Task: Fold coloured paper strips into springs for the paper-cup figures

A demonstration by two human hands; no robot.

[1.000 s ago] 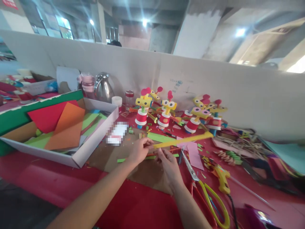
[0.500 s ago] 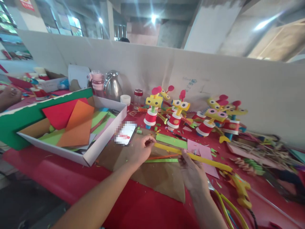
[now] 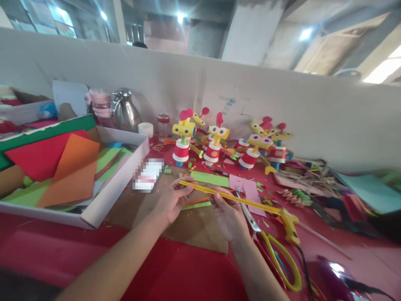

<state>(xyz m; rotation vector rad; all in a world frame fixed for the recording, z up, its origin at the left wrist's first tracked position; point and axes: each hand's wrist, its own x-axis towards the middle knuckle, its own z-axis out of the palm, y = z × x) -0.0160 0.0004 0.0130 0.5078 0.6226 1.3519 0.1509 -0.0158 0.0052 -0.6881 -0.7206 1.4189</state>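
A long yellow paper strip (image 3: 250,202), folded lengthwise, stretches between my hands and out to the right. My left hand (image 3: 172,198) pinches its left end. Further along, my right hand (image 3: 230,215) grips the strip between thumb and fingers. Below it, an orange strip (image 3: 202,201) and a green strip (image 3: 191,206) lie on a brown cardboard sheet (image 3: 197,234). A wide green paper piece (image 3: 213,179) and pink paper (image 3: 250,194) are just behind. Scissors with yellow handles (image 3: 288,265) rest right of my right hand, near a yellow glue gun (image 3: 290,228).
An open white box (image 3: 115,188) of coloured paper stands at left, beside a phone (image 3: 148,175). Several paper-cup figures (image 3: 214,146) line the back, with a steel jug (image 3: 125,110) and white cup (image 3: 146,131) to their left. Sticks (image 3: 307,177) are heaped at right.
The view has turned to the right. The yellow strip, which showed a broad flat face, now looks narrower and folded along its length. Both hands still hold it.
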